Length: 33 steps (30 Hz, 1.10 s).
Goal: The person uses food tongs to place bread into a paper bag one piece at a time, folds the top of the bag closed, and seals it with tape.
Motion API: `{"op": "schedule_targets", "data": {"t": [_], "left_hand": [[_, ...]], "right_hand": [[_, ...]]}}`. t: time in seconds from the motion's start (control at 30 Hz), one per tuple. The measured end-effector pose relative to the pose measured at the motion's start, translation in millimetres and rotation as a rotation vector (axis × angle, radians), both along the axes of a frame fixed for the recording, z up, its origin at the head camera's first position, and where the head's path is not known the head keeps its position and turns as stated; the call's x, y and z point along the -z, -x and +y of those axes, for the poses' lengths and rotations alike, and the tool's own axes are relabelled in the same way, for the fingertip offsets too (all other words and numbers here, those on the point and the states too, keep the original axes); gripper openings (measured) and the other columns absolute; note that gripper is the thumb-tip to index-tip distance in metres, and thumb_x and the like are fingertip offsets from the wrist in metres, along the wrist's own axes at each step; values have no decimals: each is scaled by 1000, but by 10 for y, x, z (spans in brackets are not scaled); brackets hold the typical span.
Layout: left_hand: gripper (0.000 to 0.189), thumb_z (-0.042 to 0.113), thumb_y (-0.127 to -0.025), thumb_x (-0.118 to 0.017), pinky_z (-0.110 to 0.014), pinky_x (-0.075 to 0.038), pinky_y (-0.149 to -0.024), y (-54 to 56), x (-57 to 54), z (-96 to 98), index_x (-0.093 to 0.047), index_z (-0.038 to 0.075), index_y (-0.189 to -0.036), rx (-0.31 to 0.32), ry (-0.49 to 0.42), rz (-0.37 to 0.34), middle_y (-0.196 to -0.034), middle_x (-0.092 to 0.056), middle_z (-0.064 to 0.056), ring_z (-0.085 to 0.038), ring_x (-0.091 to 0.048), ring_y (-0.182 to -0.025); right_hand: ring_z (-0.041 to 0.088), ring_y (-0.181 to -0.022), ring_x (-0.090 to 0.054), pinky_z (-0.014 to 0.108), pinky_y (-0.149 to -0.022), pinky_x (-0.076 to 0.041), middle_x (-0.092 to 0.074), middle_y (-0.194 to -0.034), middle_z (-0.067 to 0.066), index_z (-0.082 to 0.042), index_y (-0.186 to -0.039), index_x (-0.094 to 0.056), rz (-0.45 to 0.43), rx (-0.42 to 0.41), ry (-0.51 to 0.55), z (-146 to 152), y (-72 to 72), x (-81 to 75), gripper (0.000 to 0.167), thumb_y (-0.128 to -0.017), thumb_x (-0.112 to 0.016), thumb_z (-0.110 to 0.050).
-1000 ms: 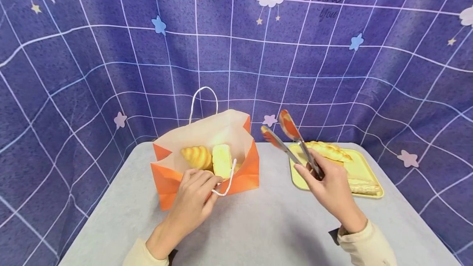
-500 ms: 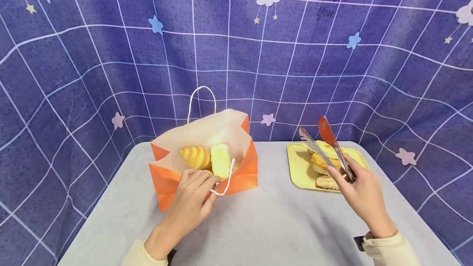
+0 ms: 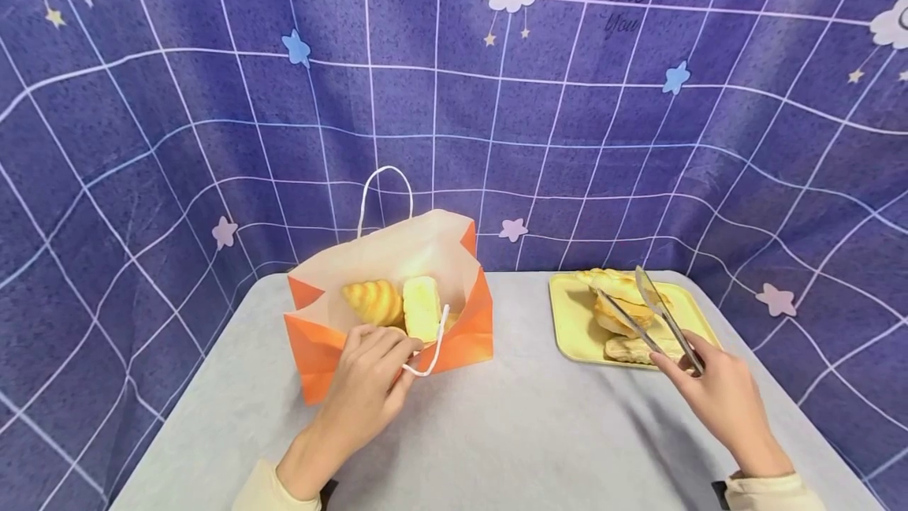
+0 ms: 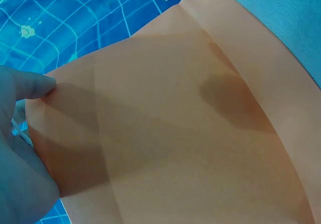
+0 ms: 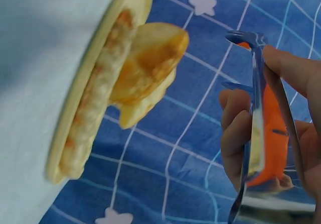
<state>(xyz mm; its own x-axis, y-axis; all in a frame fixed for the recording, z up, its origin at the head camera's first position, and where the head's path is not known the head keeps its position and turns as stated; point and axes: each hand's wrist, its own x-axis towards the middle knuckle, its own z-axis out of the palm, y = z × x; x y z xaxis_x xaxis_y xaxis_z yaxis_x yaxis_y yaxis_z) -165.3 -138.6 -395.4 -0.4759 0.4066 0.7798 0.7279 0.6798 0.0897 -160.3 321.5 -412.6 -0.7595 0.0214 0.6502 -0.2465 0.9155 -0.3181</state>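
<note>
My left hand (image 3: 372,381) pinches the front rim of an orange paper bag (image 3: 308,357) with a white handle (image 3: 441,345). Inside the bag lie a ridged, horn-shaped bread (image 3: 372,302) and a pale yellow block of bread (image 3: 422,307); its bottom is hidden. In the left wrist view the thumb (image 4: 35,85) presses against the bag's paper (image 4: 150,133). My right hand (image 3: 734,400) holds metal tongs (image 3: 668,316), arms spread, above a yellow tray (image 3: 571,330). Under the tongs are a rounded golden bread (image 3: 612,320), a braided loaf (image 3: 606,281) and a long bread (image 3: 624,350).
A grey table (image 3: 525,416) carries both the bag and the tray, with a gap between them. Close behind and at both sides hangs a purple-blue curtain (image 3: 468,156) with a grid and stars.
My right hand has moved right and nearer to me with the tongs, whose tips have lowered over the breads on the tray. The left hand keeps its grip on the bag.
</note>
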Motion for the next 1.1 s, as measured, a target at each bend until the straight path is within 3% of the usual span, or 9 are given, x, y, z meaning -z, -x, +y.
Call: {"op": "schedule_targets", "data": {"t": [0.13, 0.37, 0.5, 0.6, 0.83, 0.97, 1.1], "left_hand": [[20, 8, -79, -68, -42, -36, -88, 7, 6, 11, -70, 11, -99, 4, -3, 2, -89, -63, 3, -17, -60, -87], [18, 10, -82, -67, -41, -36, -88, 24, -20, 24, -69, 12, -100, 10, 8, -2, -89, -63, 3, -18, -60, -87], [19, 8, -81, -66, -42, -37, -88, 32, -18, 25, -70, 11, -99, 13, 5, 6, -88, -63, 3, -18, -60, -86], [19, 8, -81, -65, -42, -37, -88, 32, -10, 26, -70, 11, -99, 13, 5, 5, -88, -63, 3, -18, -60, -87], [19, 7, -82, -64, -43, -37, -89, 24, 7, 32, -70, 11, -99, 12, 3, -8, -89, -64, 3, -18, -61, -88], [19, 7, -82, -63, -44, -37, -89, 24, -2, 36, -70, 10, -99, 9, -1, 0, -89, -65, 3, -19, -60, -88], [18, 8, -83, -63, -44, -37, -89, 18, -5, 39, -71, 10, -100, 4, 2, -4, -90, -65, 3, -18, -61, -89]], "right_hand": [[11, -53, -46, 33, -47, -34, -57, -65, -5, -8, -109, -70, -28, 25, -18, 147, -69, 100, 44, -76, -84, -35], [13, -51, -47, 35, -45, -32, -57, -64, -6, -10, -95, -67, -91, 73, -50, 456, -246, 299, 37, -75, -84, -36], [14, -54, -51, 37, -47, -36, -58, -63, -8, -8, -102, -69, -132, 82, -69, 598, -330, 377, 44, -73, -85, -37], [16, -57, -54, 41, -48, -39, -59, -65, -8, -7, -107, -69, -176, 93, -78, 678, -385, 395, 49, -73, -85, -38], [19, -53, -48, 40, -42, -30, -51, -65, -7, -11, -113, -66, -329, 179, -148, 854, -475, 332, 52, -77, -80, -47], [26, -53, -54, 45, -40, -32, -59, -66, -1, -8, -114, -65, -310, 153, -190, 933, -442, 339, 49, -78, -80, -38], [39, -55, -59, 49, -39, -34, -67, -76, 13, -6, -114, -65, -235, 124, -259, 971, -398, 396, 47, -74, -82, -24]]}}
